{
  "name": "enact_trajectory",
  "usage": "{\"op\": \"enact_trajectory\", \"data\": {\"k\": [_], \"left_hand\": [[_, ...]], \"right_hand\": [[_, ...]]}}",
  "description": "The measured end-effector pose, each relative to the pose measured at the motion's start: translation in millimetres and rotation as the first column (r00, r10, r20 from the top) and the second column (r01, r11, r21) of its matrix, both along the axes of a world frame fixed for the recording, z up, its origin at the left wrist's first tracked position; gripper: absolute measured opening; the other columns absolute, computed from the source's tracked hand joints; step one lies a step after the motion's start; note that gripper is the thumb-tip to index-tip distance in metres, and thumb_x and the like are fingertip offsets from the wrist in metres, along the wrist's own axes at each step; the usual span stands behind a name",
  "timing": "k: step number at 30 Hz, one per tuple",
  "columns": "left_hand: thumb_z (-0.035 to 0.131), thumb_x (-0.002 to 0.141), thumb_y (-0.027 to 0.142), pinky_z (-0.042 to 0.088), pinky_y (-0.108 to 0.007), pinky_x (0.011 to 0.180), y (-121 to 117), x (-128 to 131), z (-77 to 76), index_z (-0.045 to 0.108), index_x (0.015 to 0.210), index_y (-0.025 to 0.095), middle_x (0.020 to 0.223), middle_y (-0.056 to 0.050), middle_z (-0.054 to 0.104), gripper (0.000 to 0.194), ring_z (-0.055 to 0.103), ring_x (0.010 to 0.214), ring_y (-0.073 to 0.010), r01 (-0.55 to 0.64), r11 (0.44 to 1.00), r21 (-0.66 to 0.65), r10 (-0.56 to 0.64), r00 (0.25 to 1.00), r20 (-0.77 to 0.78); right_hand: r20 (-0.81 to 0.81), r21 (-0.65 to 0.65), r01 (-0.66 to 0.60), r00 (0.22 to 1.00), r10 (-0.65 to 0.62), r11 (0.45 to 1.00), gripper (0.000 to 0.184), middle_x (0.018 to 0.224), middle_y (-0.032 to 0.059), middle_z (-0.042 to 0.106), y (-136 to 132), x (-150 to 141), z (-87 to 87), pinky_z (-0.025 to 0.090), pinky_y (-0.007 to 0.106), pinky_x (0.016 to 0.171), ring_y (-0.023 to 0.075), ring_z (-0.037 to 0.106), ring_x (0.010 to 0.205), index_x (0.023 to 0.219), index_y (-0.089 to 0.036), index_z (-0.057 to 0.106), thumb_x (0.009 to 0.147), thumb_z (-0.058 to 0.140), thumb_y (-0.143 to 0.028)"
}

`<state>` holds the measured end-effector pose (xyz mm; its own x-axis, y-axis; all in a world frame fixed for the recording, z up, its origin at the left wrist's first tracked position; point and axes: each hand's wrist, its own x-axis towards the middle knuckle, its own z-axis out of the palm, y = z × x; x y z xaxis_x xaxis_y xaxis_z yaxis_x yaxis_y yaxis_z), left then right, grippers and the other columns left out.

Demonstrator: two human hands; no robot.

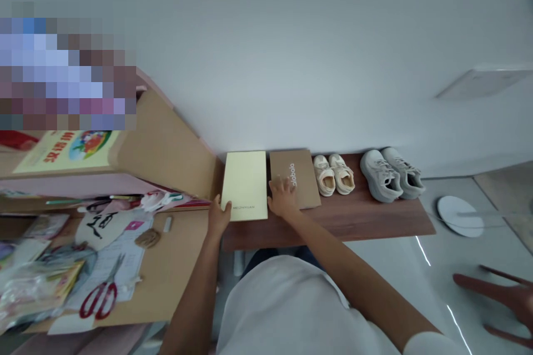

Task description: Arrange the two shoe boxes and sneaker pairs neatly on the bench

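A pale yellow box (245, 183) lies flat on a dark wooden shelf (375, 217) against the wall. My left hand (218, 216) grips its near left corner, thumb on the lid. Right beside it lies a brown box (296, 175) with white lettering. My right hand (282, 197) rests on the brown box's near left part, fingers spread flat, touching the yellow box's right edge. Further right on the shelf stand a pair of small cream shoes (333, 174) and a pair of grey sneakers (391, 173).
A light wooden desk (175, 272) at the left carries red-handled scissors (100, 298), papers and clutter under a slanted wooden panel (166, 147). A white round base (459, 215) stands on the grey floor at right. Dark red chair legs (495, 294) show at the lower right.
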<state>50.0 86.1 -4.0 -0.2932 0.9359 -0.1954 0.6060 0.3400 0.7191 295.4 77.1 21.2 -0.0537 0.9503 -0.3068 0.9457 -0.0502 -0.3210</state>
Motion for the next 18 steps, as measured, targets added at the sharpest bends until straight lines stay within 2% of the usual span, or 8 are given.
{"op": "enact_trajectory", "data": {"k": [5,7,9,12,14,15,16,18], "left_hand": [[0.066,0.085,0.035,0.036,-0.048,0.119,15,-8,-16.3,0.054,0.136,0.015,0.145,-0.019,0.057,0.055,0.051,0.139,-0.0311,0.033,0.998,-0.053,-0.027,0.994,0.107],[0.066,0.087,0.04,0.036,-0.047,0.119,20,-14,-20.7,0.054,0.136,0.016,0.149,-0.019,0.055,0.056,0.05,0.14,-0.0309,0.014,0.997,-0.08,0.0,0.986,0.166],[0.061,0.091,0.049,0.042,-0.045,0.115,26,-20,-25.5,0.058,0.131,0.016,0.145,-0.017,0.059,0.052,0.053,0.137,-0.0297,-0.027,0.992,-0.127,0.062,0.958,0.279],[0.045,0.096,0.061,0.056,-0.041,0.097,39,-25,-34.6,0.065,0.12,0.016,0.123,-0.016,0.072,0.055,0.067,0.12,-0.0279,-0.084,0.953,-0.291,0.226,0.838,0.496],[0.046,0.094,0.064,0.06,-0.039,0.084,44,-24,-40.7,0.068,0.114,0.014,0.107,-0.015,0.077,0.058,0.073,0.104,-0.0282,-0.086,0.913,-0.399,0.318,0.763,0.562],[0.051,0.092,0.063,0.061,-0.038,0.079,46,-22,-43.0,0.069,0.111,0.012,0.101,-0.015,0.077,0.057,0.074,0.098,-0.0284,-0.082,0.898,-0.432,0.343,0.745,0.572],[0.056,0.09,0.061,0.061,-0.038,0.076,46,-20,-44.4,0.07,0.108,0.011,0.097,-0.014,0.078,0.055,0.075,0.094,-0.0286,-0.074,0.889,-0.453,0.357,0.731,0.582],[0.058,0.089,0.058,0.061,-0.039,0.076,43,-16,-43.3,0.071,0.107,0.009,0.095,-0.014,0.078,0.053,0.075,0.092,-0.0294,-0.039,0.881,-0.471,0.363,0.693,0.623]], "right_hand": [[0.052,0.007,0.085,0.995,-0.085,0.996,0.073,0.17,0.0115,0.019,-4,12,-19.0,0.013,0.078,0.113,0.049,0.008,0.154,0.161,-0.029,0.028,0.092,0.052,-0.035],[0.065,0.006,0.082,0.995,-0.082,0.997,0.074,0.17,0.011,0.019,-6,21,-20.5,0.014,0.079,0.112,0.0492,0.008,0.154,0.161,-0.03,0.026,0.092,0.052,-0.034],[0.072,0.002,0.106,0.992,-0.106,0.994,0.074,0.17,0.0124,0.018,-6,21,-19.6,0.016,0.078,0.112,0.0494,0.01,0.154,0.162,-0.027,0.026,0.093,0.052,-0.033],[-0.011,0.059,0.15,0.989,-0.15,0.987,0.07,0.17,0.0162,0.018,0,-1,-20.2,0.02,0.068,0.118,0.0446,0.015,0.154,0.161,-0.018,0.029,0.095,0.049,-0.033],[-0.161,0.089,0.161,0.976,-0.145,0.983,0.066,0.167,0.0181,0.026,7,-27,-24.9,0.026,0.054,0.122,0.0365,0.025,0.154,0.159,-0.012,0.031,0.098,0.045,-0.034],[-0.241,0.067,0.194,0.955,-0.173,0.979,0.064,0.164,0.0193,0.033,11,-40,-28.5,0.029,0.048,0.122,0.0328,0.031,0.151,0.158,-0.01,0.032,0.1,0.042,-0.034],[-0.308,0.004,0.269,0.917,-0.255,0.963,0.064,0.161,0.021,0.039,14,-51,-32.7,0.033,0.045,0.12,0.0307,0.038,0.148,0.158,-0.008,0.031,0.1,0.041,-0.034],[-0.394,-0.178,0.429,0.793,-0.464,0.885,0.066,0.152,0.0233,0.049,19,-65,-41.5,0.04,0.044,0.116,0.0292,0.05,0.14,0.158,-0.006,0.028,0.101,0.042,-0.038]]}}
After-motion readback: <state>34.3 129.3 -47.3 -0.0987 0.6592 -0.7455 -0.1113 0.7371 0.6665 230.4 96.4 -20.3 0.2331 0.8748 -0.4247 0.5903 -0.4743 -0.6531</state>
